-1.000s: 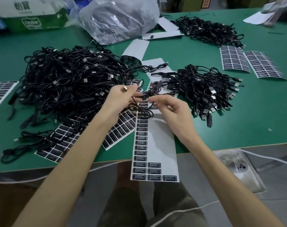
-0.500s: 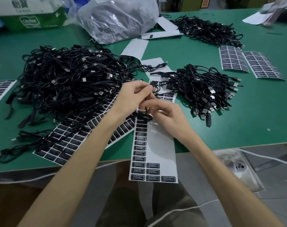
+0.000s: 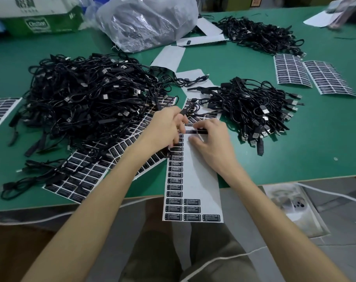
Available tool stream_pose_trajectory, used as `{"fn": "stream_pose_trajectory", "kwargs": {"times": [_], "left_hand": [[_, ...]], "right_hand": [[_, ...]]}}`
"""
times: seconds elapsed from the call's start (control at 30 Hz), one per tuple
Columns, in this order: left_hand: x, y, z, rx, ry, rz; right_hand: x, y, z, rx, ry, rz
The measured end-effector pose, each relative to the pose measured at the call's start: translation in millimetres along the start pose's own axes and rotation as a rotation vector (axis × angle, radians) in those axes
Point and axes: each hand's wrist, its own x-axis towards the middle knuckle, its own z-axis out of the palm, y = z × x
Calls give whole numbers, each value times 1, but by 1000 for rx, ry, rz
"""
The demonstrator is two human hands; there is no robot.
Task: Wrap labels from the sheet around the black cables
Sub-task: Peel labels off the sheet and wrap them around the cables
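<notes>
The table (image 3: 295,159) is showing a flat, even green, and the heaped cables (image 3: 81,110) are lying black against it, their plug ends glinting silver. The long label sheet (image 3: 199,178) is showing plain white, with its labels (image 3: 175,187) standing out black with tiny white lettering. The other sheets (image 3: 291,72) are making a tight grid of black rectangles on white. The plastic bag (image 3: 146,19) is shining silvery grey, the carton (image 3: 38,21) is showing green and white, and the trousers (image 3: 162,257) are looking olive.
</notes>
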Motion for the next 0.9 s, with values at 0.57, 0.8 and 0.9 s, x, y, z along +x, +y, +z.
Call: {"fn": "stream_pose_trajectory", "kwargs": {"times": [0.57, 0.8, 0.9], "left_hand": [[2, -20, 10, 538, -55, 116], [-3, -23, 16, 518, 27, 149], [-6, -25, 20, 500, 99, 168]], "right_hand": [[-2, -5, -3, 41, -17, 47], [-1, -5, 0, -14, -21, 34], [0, -5, 1, -3, -30, 33]]}}
